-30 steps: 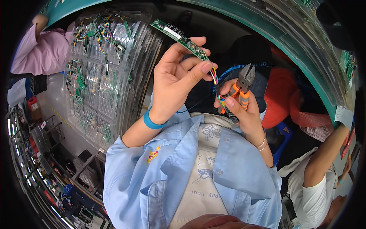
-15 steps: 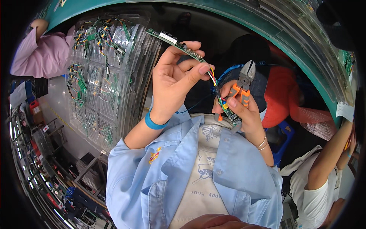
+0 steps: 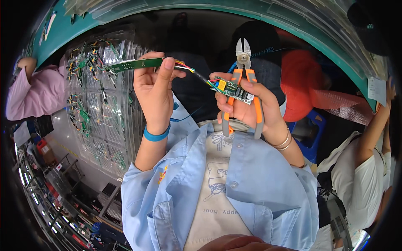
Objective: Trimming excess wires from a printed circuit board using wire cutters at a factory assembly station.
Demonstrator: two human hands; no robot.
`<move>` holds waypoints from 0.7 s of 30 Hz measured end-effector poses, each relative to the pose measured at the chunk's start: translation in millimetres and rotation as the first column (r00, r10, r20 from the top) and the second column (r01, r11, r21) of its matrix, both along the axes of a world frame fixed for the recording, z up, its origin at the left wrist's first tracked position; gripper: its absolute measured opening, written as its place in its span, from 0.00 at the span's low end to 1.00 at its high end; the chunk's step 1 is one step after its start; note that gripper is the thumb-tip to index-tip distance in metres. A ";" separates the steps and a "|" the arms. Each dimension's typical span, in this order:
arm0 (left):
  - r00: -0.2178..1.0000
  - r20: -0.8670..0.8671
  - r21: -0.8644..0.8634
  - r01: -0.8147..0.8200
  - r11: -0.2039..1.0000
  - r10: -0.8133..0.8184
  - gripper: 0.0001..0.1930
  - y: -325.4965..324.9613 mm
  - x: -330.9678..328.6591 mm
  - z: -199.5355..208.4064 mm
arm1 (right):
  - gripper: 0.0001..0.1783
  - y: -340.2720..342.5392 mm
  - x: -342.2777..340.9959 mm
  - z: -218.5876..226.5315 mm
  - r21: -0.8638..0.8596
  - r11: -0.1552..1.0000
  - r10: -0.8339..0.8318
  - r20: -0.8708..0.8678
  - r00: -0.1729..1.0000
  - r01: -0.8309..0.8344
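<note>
Head view: upright left hand [image 3: 154,94] pinched on long board [image 3: 136,64], right hand [image 3: 269,104] curled round pliers [image 3: 243,60] and short board [image 3: 235,90].

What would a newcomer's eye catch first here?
Orange-handled cutters in the right hand, blades toward the picture's top. Next, a long green board in the left hand, joined by coloured wires to a smaller board in the right. Further left are stacked clear trays.

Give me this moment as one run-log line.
left hand: long green board | right hand: small board, orange-handled cutters, jaws parted | wires: between boards
</note>
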State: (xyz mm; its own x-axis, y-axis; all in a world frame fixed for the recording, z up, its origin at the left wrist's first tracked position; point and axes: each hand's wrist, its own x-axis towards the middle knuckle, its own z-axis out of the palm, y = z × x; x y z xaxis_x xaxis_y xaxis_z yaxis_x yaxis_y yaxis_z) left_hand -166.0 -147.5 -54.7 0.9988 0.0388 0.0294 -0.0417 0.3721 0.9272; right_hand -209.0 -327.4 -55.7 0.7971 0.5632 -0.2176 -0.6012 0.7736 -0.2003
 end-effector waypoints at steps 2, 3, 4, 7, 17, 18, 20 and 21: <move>1.000 0.010 0.022 0.001 1.000 -0.001 0.12 -0.6 0.4 0.1 | 0.23 -0.1 -0.7 0.0 0.044 0.999 0.007 -0.011 1.000 -0.006; 1.000 -0.003 -0.008 0.002 1.000 -0.002 0.13 -1.6 0.5 0.3 | 0.22 0.1 -1.9 1.4 -0.095 0.995 -0.023 0.028 0.999 0.026; 1.000 -0.016 -0.039 0.004 0.999 -0.004 0.14 -2.7 0.5 0.4 | 0.21 0.2 -3.5 3.3 -0.231 0.971 -0.048 0.072 0.996 0.063; 0.999 -0.041 -0.103 0.008 0.995 -0.012 0.16 -4.2 1.2 0.9 | 0.19 0.5 -6.0 5.9 -0.483 0.862 -0.080 0.167 0.983 0.153; 0.976 -0.042 -0.475 0.169 0.864 -0.214 0.24 5.0 2.2 -7.9 | 0.16 1.6 -7.9 10.7 -0.693 0.447 -0.023 0.623 0.782 0.565; 0.974 -0.025 -0.474 0.185 0.861 -0.223 0.24 5.9 2.4 -9.3 | 0.17 2.3 -7.9 10.8 -0.686 0.433 -0.032 0.637 0.771 0.585; 0.971 0.009 -0.470 0.217 0.855 -0.241 0.25 7.4 3.1 -11.5 | 0.19 3.8 -7.7 10.9 -0.670 0.406 -0.048 0.664 0.746 0.622; 0.968 0.026 -0.468 0.232 0.852 -0.249 0.25 7.7 3.4 -12.3 | 0.20 4.1 -7.7 10.9 -0.661 0.391 -0.056 0.677 0.734 0.640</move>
State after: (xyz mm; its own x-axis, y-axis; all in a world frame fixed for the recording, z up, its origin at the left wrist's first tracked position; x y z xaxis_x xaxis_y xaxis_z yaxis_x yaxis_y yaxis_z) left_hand -162.7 -139.9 -67.0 0.9787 -0.2026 0.0336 0.1339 0.7536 0.6435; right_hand -216.6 -323.3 -44.8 0.9950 -0.0241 0.0967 0.0993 0.1524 -0.9833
